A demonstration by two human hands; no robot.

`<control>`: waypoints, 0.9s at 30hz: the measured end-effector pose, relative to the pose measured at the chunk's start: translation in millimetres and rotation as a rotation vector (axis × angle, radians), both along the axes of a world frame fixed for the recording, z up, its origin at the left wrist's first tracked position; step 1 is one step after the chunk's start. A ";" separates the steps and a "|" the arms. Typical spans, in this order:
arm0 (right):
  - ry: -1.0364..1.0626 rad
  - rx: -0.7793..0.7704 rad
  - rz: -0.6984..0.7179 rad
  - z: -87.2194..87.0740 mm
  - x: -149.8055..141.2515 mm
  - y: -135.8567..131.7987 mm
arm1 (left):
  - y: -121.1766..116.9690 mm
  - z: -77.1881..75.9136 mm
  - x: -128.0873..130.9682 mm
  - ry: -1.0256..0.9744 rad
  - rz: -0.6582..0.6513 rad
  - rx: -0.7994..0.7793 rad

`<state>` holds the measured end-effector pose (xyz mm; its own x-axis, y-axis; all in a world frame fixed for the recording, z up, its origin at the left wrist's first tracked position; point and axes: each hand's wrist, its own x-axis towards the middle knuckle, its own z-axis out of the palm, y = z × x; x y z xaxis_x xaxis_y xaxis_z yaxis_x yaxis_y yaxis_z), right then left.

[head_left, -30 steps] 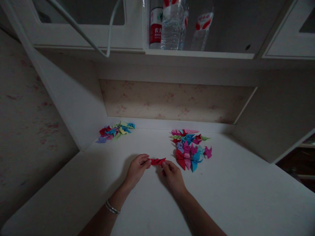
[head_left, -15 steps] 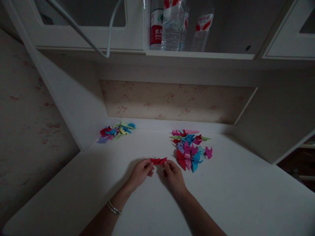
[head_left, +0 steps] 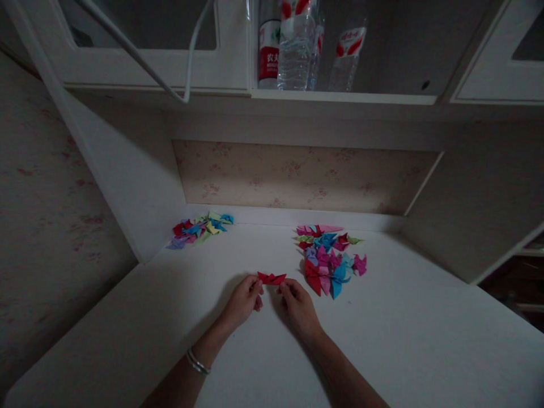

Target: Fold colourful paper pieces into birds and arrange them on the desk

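Left grip lower — paper at fingertips

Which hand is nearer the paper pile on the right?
Right. The right hand is just left of the paper pile, toward the camera; the left hand is farther left.

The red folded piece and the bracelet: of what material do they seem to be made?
The red folded piece looks like matte paper, judging by its flat creases and pointed ends. The bracelet is probably polished, silvery metal, because it shines brightly.
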<state>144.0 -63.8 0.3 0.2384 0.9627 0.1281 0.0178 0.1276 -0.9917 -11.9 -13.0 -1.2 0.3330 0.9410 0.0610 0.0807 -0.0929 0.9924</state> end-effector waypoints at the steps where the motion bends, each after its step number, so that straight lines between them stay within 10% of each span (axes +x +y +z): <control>1: 0.002 -0.001 0.003 -0.3 0.0 0.2 | -0.2 0.5 0.1 -0.003 -0.001 -0.001; 27: 0.025 0.013 -0.040 0.2 0.8 0.6 | -2.8 1.0 1.5 0.047 0.001 0.072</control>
<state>144.8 -63.2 0.5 0.2794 0.9508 0.1340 -0.0013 0.1399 -0.9902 -10.5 -15.8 -0.2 0.3357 0.9351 0.1133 0.1272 -0.1642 0.9782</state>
